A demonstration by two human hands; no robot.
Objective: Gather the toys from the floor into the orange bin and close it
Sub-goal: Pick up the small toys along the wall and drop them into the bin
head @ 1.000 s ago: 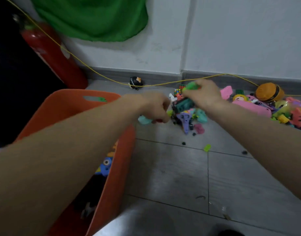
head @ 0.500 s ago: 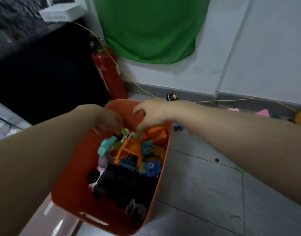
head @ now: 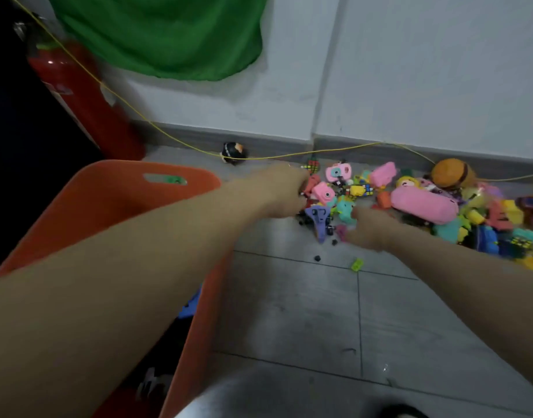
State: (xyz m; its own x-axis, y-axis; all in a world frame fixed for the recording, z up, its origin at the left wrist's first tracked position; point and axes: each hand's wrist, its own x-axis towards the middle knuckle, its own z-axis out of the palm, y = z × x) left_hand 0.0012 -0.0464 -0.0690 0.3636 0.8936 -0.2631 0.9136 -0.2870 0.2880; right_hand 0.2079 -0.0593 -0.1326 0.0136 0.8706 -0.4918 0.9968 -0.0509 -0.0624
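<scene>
Hands both out over toy pile (head: pixel 440 206) on grey floor (head: pixel 289 312), blurred by motion. Left hand (head: pixel 284 191) at pile's near-left edge, fingers curled down among small pieces beside red toy (head: pixel 312 182) and pink camera toy (head: pixel 324 193); whether anything is actually gripped, impossible to tell. Right hand (head: pixel 369 226) lower and to the right of left hand, knuckles up, fingertips at teal toy (head: pixel 345 211) and a small pink piece; grasp likewise too blurred to judge. Purple toy (head: pixel 319 220) on floor between the two hands. Beyond right hand: long pink plush case (head: pixel 423 206), second pink camera (head: pixel 337 171), yellow and green bits, orange round toy (head: pixel 449 173) near skirting. Small green brick (head: pixel 357 264) alone on floor just below right hand. Orange bin (head: pixel 108 200) under left forearm, uncovered, a blue toy and dark shapes partly visible inside. Black-and-orange ball (head: pixel 233 152) beyond left hand by wall, yellow cord (head: pixel 156 128) running past it. Red fire extinguisher (head: pixel 87 101) and green cloth (head: pixel 159 34) far left of hands.
</scene>
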